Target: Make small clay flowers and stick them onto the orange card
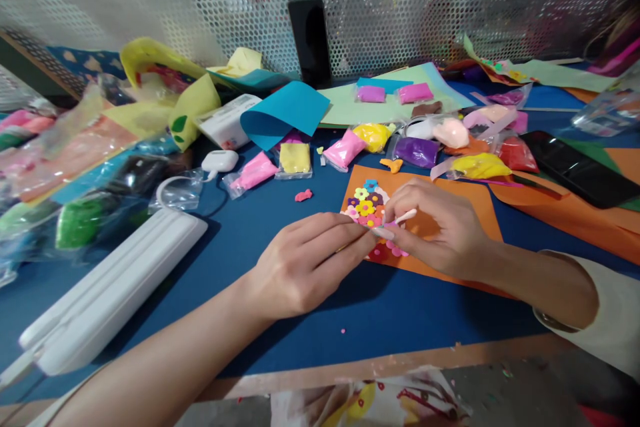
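Note:
Over an orange sheet (pixel 465 213), my two hands meet fingertip to fingertip. My left hand (pixel 313 260) is closed, its fingers pressed together, and what they pinch is hidden. My right hand (pixel 440 227) is closed in a pinch, and a cotton swab (pixel 406 216) with a white rounded end sticks out between its fingers. Beneath the fingertips, a cluster of small clay flowers (pixel 367 206) in yellow, purple, pink and blue covers the sheet's left part. My fingers hide some of the flowers.
Bags of coloured clay, including pink (pixel 255 171), yellow (pixel 295 158) and purple (pixel 415 151), lie behind the sheet. A white lamp-like device (pixel 115 287) occupies the left. One black phone (pixel 583 167) lies right; another dark phone (pixel 310 40) leans against the perforated metal screen (pixel 240 7).

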`<action>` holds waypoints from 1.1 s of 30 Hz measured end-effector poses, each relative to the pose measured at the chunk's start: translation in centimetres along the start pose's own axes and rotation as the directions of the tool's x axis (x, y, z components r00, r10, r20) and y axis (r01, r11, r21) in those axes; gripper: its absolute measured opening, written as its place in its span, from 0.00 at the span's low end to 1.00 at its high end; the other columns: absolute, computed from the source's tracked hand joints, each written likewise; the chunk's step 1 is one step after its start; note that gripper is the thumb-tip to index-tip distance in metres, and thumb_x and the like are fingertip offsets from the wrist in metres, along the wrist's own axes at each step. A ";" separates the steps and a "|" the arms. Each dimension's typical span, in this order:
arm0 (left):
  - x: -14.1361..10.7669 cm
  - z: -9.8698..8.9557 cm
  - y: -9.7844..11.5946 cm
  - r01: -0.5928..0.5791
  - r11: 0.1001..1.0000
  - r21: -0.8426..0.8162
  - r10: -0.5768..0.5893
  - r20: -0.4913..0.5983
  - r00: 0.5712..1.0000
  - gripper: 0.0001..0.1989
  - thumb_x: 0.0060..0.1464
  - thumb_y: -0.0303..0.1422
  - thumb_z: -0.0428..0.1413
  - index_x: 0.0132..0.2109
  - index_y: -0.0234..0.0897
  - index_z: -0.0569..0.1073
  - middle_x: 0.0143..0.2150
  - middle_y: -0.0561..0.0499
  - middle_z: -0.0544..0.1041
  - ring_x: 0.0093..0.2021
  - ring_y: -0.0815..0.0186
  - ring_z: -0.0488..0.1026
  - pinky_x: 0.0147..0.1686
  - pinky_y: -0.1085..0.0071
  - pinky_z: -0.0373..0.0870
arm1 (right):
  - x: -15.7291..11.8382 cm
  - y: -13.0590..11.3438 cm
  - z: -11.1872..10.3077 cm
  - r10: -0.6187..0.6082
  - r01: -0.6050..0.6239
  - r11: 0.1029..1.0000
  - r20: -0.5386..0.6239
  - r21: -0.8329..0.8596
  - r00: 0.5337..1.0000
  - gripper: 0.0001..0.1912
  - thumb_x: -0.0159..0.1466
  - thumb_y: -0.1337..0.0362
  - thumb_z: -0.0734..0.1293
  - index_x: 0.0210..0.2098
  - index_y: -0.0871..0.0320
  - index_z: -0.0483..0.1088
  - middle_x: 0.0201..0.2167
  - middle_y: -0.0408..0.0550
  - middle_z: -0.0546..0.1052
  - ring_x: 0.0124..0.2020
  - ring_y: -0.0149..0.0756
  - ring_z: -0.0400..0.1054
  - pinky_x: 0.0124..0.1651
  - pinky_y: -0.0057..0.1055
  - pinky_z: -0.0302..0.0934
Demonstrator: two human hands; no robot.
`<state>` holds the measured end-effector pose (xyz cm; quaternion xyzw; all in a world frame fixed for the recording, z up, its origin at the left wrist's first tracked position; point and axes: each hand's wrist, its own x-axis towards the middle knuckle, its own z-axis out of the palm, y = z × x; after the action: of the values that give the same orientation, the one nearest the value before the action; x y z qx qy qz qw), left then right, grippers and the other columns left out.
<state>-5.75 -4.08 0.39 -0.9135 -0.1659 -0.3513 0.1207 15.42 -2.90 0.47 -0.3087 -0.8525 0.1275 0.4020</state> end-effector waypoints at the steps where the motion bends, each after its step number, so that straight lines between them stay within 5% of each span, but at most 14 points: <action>1: 0.0 0.0 0.0 -0.002 1.000 0.000 0.002 0.003 1.000 0.08 0.55 0.21 0.52 0.43 0.26 0.72 0.37 0.44 0.77 0.39 0.64 0.73 0.40 0.68 0.74 | 0.0 0.0 0.0 -0.003 0.003 1.000 0.001 -0.004 1.000 0.05 0.61 0.65 0.64 0.30 0.58 0.63 0.27 0.46 0.72 0.30 0.34 0.66 0.34 0.33 0.61; 9: 0.2 0.1 -0.1 0.024 1.000 0.003 -0.024 -0.007 1.000 0.06 0.53 0.23 0.56 0.40 0.27 0.72 0.32 0.46 0.76 0.32 0.67 0.71 0.31 0.69 0.72 | -0.1 0.3 0.0 -0.059 0.058 0.997 0.019 0.057 0.998 0.05 0.63 0.70 0.61 0.30 0.59 0.64 0.28 0.48 0.72 0.32 0.34 0.65 0.39 0.34 0.61; 15: 0.0 0.0 -0.1 0.040 0.999 -0.035 -0.040 0.004 0.999 0.10 0.53 0.18 0.52 0.42 0.25 0.73 0.38 0.43 0.76 0.40 0.63 0.73 0.41 0.67 0.73 | 0.0 0.3 0.1 -0.076 0.075 0.995 0.012 0.064 0.997 0.04 0.63 0.71 0.60 0.32 0.60 0.65 0.30 0.49 0.73 0.34 0.34 0.65 0.40 0.35 0.61; 21: 0.2 -0.2 -0.1 0.016 0.999 -0.035 -0.017 -0.033 0.999 0.06 0.51 0.21 0.57 0.38 0.26 0.73 0.34 0.45 0.76 0.34 0.66 0.72 0.36 0.68 0.73 | 0.0 0.3 0.1 -0.089 0.089 0.996 -0.005 0.013 0.996 0.03 0.63 0.71 0.61 0.34 0.61 0.66 0.31 0.48 0.74 0.35 0.35 0.66 0.42 0.36 0.61; 25: 0.4 0.1 0.0 0.013 1.000 -0.025 -0.013 0.026 1.000 0.02 0.53 0.23 0.56 0.36 0.30 0.71 0.31 0.48 0.76 0.30 0.68 0.70 0.30 0.71 0.71 | 0.1 0.3 0.2 -0.105 0.105 0.994 -0.014 -0.002 0.994 0.03 0.63 0.70 0.61 0.34 0.59 0.66 0.30 0.47 0.74 0.35 0.35 0.66 0.41 0.35 0.61; 33: 0.3 -0.2 0.0 0.084 0.971 -0.225 -0.047 0.167 0.985 0.05 0.55 0.21 0.52 0.38 0.31 0.72 0.32 0.49 0.77 0.34 0.68 0.73 0.37 0.73 0.73 | 0.2 0.1 0.1 -0.084 0.083 0.996 0.024 0.019 0.996 0.06 0.64 0.69 0.59 0.31 0.58 0.65 0.28 0.47 0.74 0.33 0.35 0.66 0.41 0.35 0.61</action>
<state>-5.66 -4.11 0.73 -0.9406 -0.1632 -0.2974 -0.0116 15.28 -2.65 0.48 -0.2675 -0.8685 0.1222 0.3990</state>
